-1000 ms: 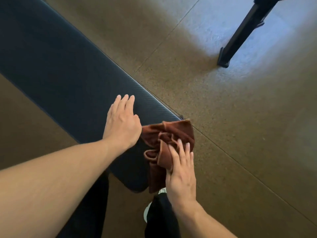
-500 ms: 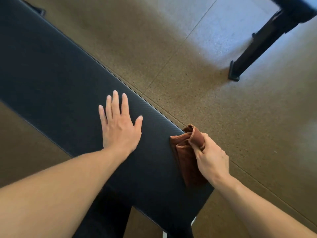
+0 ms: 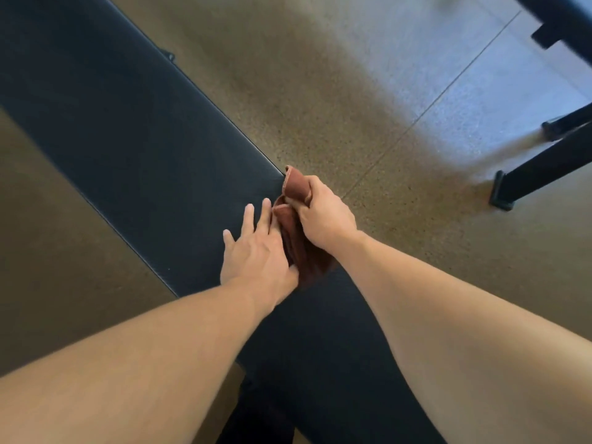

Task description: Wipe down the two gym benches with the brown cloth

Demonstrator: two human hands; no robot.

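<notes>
A long black padded gym bench (image 3: 134, 133) runs diagonally from the top left to the bottom middle of the head view. My right hand (image 3: 323, 216) grips the bunched brown cloth (image 3: 299, 248) at the bench's right edge. Part of the cloth sticks out above my fingers and the rest hangs below my palm onto the pad. My left hand (image 3: 256, 251) lies flat on the pad with straight fingers, its index side touching the cloth. A second bench shows only as a dark frame (image 3: 563, 17) at the top right corner.
Speckled brown rubber floor (image 3: 320, 107) surrounds the bench, with a seam line running diagonally. Black metal legs (image 3: 538, 171) with a foot plate stand at the right. A bright patch of light falls on the floor at the upper right.
My right hand has slid the cloth further up along the bench's right edge. My left hand has moved right until it touches the cloth. The view has shifted forward over the bench.
</notes>
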